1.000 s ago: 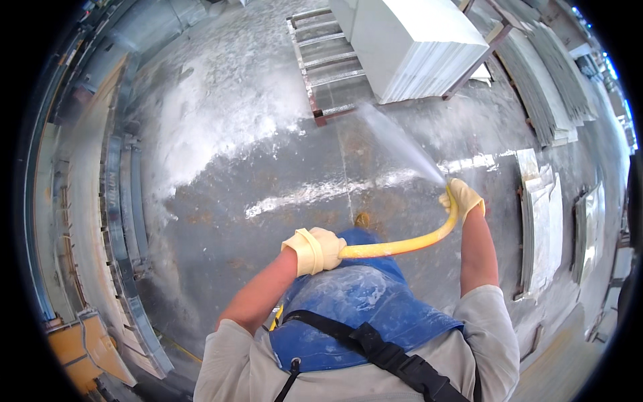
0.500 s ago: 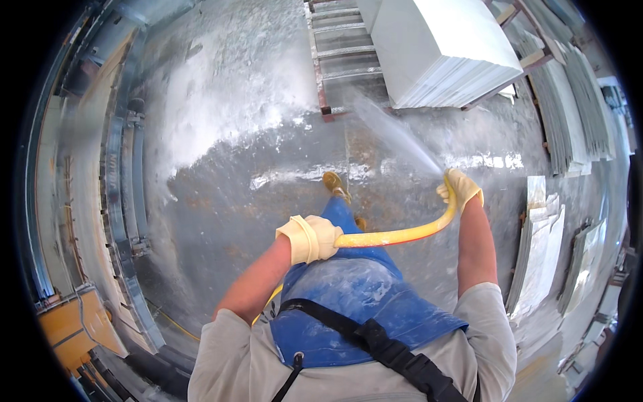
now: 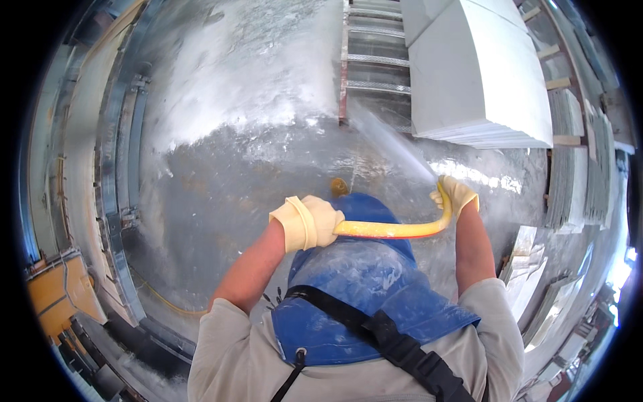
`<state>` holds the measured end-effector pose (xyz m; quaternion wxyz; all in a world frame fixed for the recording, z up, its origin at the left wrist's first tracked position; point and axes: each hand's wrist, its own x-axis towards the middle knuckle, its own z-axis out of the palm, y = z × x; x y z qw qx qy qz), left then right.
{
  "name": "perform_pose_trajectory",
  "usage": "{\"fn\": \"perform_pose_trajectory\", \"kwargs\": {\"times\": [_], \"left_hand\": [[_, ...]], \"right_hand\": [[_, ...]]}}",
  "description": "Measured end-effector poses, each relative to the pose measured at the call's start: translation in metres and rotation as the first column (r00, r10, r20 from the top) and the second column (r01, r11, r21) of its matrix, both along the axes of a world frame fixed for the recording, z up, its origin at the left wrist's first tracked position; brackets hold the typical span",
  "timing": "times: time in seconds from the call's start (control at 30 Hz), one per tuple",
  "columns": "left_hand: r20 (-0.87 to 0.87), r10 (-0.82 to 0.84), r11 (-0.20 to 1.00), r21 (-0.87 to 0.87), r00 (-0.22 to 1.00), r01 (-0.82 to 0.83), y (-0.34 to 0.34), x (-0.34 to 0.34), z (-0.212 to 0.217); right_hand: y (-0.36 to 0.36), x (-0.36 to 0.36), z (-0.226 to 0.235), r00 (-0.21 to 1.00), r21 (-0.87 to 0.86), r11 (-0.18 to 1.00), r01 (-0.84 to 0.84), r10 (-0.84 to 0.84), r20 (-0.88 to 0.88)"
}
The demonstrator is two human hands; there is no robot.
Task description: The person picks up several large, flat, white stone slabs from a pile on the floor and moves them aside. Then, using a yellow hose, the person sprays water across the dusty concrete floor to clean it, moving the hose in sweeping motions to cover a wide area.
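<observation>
Two gloved hands grip my yellow hose (image 3: 395, 230): left hand (image 3: 311, 221) closed around its middle at frame centre, right hand (image 3: 457, 196) closed near the nozzle end, centre right. Water jet (image 3: 388, 141) strikes toward the metal rack (image 3: 375, 60). Wet floor (image 3: 221, 194) shows foam at upper centre, apparently part-rinsed. Stacked grey slabs (image 3: 482, 74) bound the upper right; open room lies left.

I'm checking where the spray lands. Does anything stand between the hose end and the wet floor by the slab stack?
Nothing visible does. The right hand holds the end of the yellow hose, and the water jet runs clear up-left to the floor at the metal rack, passing left of the slab stack.
</observation>
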<state>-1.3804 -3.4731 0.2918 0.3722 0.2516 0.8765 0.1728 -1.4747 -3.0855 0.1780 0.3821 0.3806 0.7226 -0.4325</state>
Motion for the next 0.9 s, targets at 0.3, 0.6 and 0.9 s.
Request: {"fn": "perform_pose_trajectory", "kwargs": {"times": [0.3, 0.6, 0.9], "left_hand": [[-0.038, 0.244, 0.967, -0.061, 0.969, -0.246, -0.015, -0.028, -0.100], [0.159, 0.667, 0.740, -0.251, 0.728, -0.624, 0.056, 0.022, -0.147], [0.197, 0.848, 0.529, -0.330, 0.491, -0.782, 0.105, 0.027, -0.139]], "right_hand": [[-0.015, -0.115, -0.024, 0.981, -0.008, 0.985, -0.175, 0.175, 0.089], [-0.023, -0.203, -0.131, 0.898, -0.040, 0.907, -0.419, 0.421, 0.130], [-0.058, -0.250, -0.121, 0.828, -0.152, 0.851, -0.502, 0.524, 0.199]]}}
